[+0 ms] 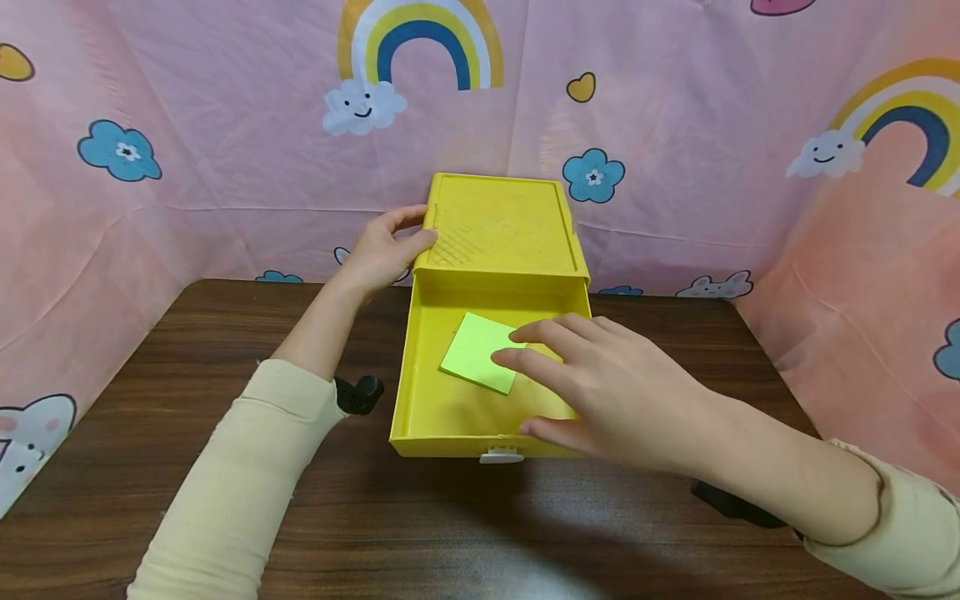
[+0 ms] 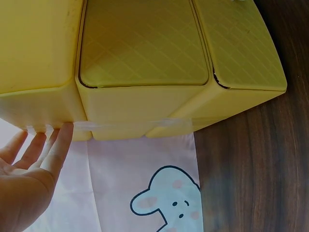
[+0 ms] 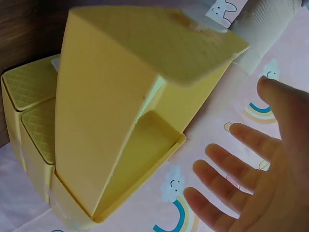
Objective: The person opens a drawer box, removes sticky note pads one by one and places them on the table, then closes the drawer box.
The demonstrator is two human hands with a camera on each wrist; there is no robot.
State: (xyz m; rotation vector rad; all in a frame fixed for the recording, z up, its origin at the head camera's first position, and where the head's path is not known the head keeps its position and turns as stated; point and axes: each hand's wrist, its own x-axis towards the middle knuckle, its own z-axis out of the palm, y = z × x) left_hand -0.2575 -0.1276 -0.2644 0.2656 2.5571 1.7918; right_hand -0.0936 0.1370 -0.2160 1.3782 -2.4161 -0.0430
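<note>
Dark desk [image 1: 187,400], pad [image 1: 477,354] in the drawer [image 1: 450,447] basically just down-left of the wide, empty right hand [image 1: 615,392], left hand [image 1: 378,254] farther, straight fingers on the left edge of the box [image 1: 510,221].

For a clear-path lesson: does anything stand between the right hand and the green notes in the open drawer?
Nothing visible does: the drawer is open above, and the right hand partly overlaps the green notes in the head view.

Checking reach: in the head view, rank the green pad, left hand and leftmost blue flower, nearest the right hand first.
1. Green pad, in the drawer.
2. Left hand, at the box's left side.
3. Blue flower, upper left on backdrop.
</note>
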